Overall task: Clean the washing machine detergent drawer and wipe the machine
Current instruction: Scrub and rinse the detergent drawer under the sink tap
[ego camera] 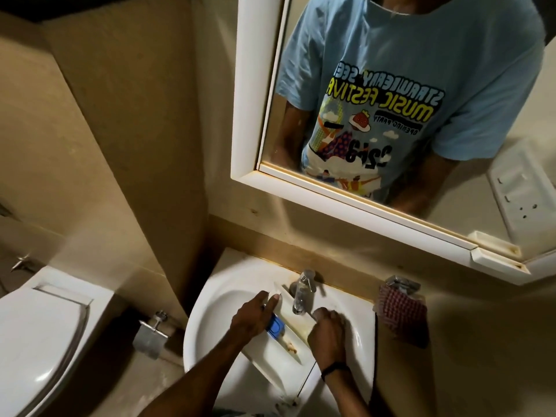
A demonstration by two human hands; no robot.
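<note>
Left hand (252, 317), forearm extended, fingers gripping drawer (279, 353) left side; right hand (328, 332), wrist flexed, fingers curled at right rim, grasp indeterminable; tap (301, 293) just beyond.

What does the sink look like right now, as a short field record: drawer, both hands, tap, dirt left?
place: white ceramic washbasin below a white-framed mirror
drawer: white plastic detergent drawer with blue insert, lying slantwise in the basin under the chrome tap
left hand: holds the drawer's far end
right hand: curled at the drawer's right rim, apparently round a thin dark rod
dirt: brown residue in the drawer
water: cannot tell if running
</note>
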